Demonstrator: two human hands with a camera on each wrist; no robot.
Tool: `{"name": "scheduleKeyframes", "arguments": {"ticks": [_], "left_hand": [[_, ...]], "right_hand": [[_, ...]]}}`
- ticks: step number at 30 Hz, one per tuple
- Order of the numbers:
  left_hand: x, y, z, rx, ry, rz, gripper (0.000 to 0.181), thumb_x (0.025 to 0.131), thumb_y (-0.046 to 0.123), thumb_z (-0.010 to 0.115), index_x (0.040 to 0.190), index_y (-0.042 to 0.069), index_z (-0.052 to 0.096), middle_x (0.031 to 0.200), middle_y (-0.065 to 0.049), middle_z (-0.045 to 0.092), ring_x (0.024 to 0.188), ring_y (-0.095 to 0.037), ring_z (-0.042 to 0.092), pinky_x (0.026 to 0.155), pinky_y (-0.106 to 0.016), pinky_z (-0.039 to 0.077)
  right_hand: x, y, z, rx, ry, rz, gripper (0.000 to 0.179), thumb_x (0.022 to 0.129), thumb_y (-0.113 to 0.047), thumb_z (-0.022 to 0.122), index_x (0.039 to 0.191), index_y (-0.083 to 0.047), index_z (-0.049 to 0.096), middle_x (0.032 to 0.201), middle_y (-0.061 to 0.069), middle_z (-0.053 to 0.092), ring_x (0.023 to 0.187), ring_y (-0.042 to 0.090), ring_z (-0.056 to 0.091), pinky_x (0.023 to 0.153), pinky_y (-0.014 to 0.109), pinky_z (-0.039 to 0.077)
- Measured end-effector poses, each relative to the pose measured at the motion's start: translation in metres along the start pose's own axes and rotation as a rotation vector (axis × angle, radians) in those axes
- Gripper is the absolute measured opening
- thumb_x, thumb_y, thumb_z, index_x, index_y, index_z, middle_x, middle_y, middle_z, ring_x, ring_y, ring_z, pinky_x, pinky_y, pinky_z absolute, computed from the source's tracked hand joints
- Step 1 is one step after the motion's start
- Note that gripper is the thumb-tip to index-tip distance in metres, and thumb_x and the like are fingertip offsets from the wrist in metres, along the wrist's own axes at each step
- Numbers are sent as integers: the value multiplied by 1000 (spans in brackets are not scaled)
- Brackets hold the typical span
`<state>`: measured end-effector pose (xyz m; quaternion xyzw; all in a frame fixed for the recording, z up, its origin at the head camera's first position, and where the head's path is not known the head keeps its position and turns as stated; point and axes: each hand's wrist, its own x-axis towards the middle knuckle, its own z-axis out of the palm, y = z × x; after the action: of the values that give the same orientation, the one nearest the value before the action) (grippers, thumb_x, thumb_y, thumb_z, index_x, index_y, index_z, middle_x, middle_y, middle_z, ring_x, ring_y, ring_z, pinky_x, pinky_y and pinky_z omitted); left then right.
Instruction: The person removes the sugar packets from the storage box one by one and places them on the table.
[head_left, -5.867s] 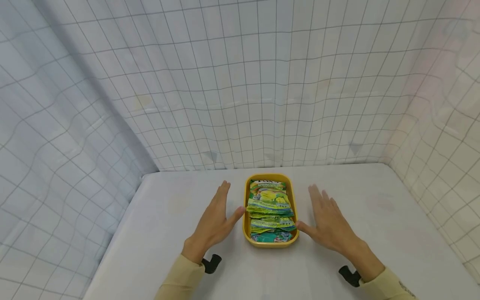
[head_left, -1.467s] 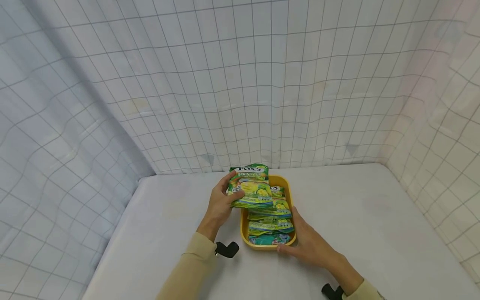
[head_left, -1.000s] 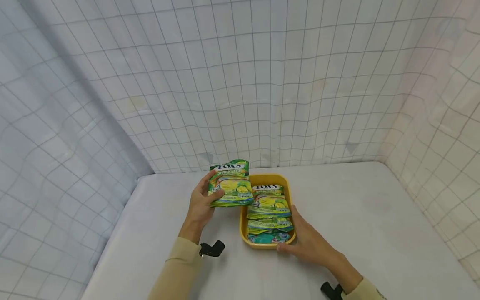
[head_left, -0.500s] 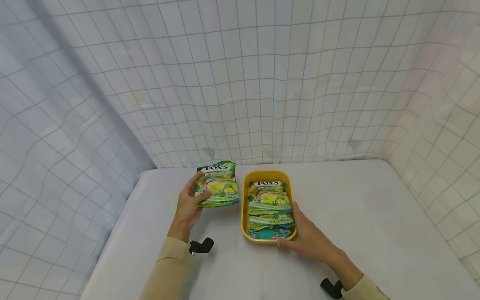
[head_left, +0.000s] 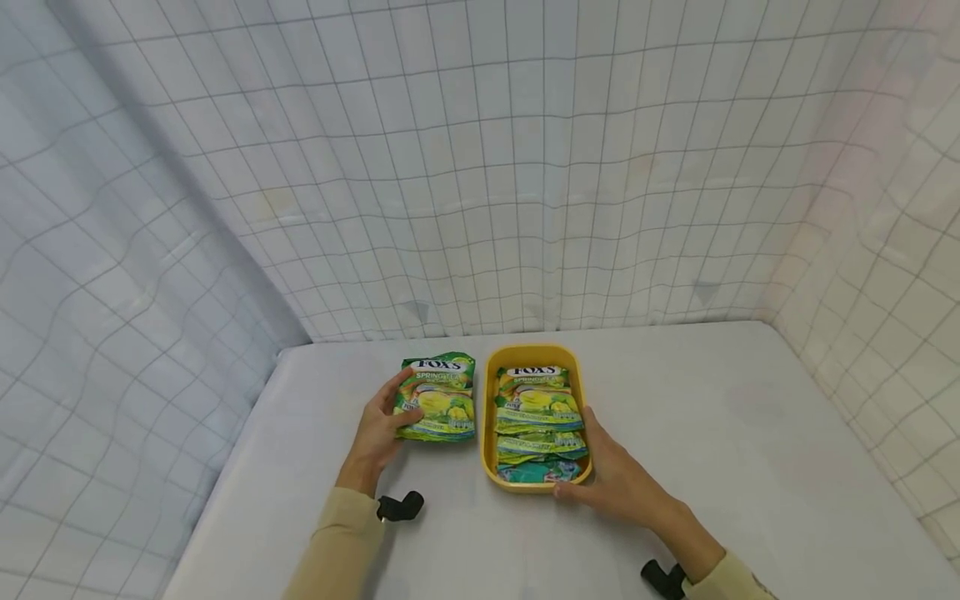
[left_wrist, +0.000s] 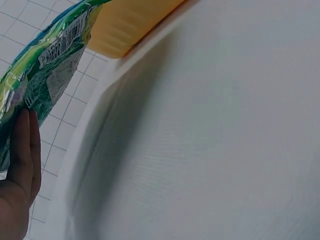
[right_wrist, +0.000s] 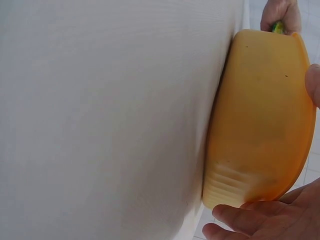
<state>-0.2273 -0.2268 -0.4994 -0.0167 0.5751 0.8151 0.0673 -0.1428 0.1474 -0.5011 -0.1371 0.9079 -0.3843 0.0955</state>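
My left hand [head_left: 378, 429] pinches a green and yellow Fox's Spring Tea candy packet [head_left: 441, 408], thumb over its printed face, just left of the yellow container. In the left wrist view the fingers [left_wrist: 26, 150] support the underside of the candy packet [left_wrist: 62, 65]; whether it touches the table I cannot tell. My right hand [head_left: 618, 479] grips the near right corner of the yellow container [head_left: 487, 454], thumb at the front and fingers along the right side. Inside lie overlapping green candy packets [head_left: 536, 408] and a teal packet [head_left: 528, 473] at the near end.
A white-covered table [head_left: 735, 450] spreads around the container on both sides. White curtains with a grid pattern [head_left: 525, 192] enclose the back and sides. Black wrist mounts [head_left: 401, 506] sit at both cuffs.
From over the container, my left hand has carried the candy packet left and then lowered it toward the table. Since 5.9 s ago, my right hand has moved onto the container's corner.
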Motion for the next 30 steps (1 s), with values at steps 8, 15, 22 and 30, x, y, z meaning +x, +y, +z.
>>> {"name": "scheduleKeyframes", "arguments": {"ticks": [8,15,22,30], "left_hand": [[4,-16,-5,189,47,5,78,89,-19,63,157,11,40,168,-7,17,149,-28,24,90,-21,51],[4,-26,-6,248,18,11,76,89,-18,64,156,10,40,167,-11,20,148,-32,26,86,-22,52],[4,-27,-4,255,24,27,78,88,-20,62,157,9,39,165,-14,25,138,-34,40,87,-25,54],[-2,-25,-2,505,76,-10,82,85,-10,73,157,14,41,162,-14,33,130,-31,50,94,-28,50]], "right_hand": [[1,-3,-1,3,9,11,133,78,-59,83,163,-4,-4,168,19,7,153,36,15,120,54,20],[-1,-3,-1,16,11,24,135,76,-65,81,163,-4,-3,168,18,8,153,35,16,120,55,21],[-1,-3,0,10,17,22,136,75,-66,81,163,-6,-3,168,15,8,153,33,16,120,53,21],[0,-2,0,0,15,13,136,75,-69,79,163,-4,-3,168,17,7,153,34,16,119,54,22]]}}
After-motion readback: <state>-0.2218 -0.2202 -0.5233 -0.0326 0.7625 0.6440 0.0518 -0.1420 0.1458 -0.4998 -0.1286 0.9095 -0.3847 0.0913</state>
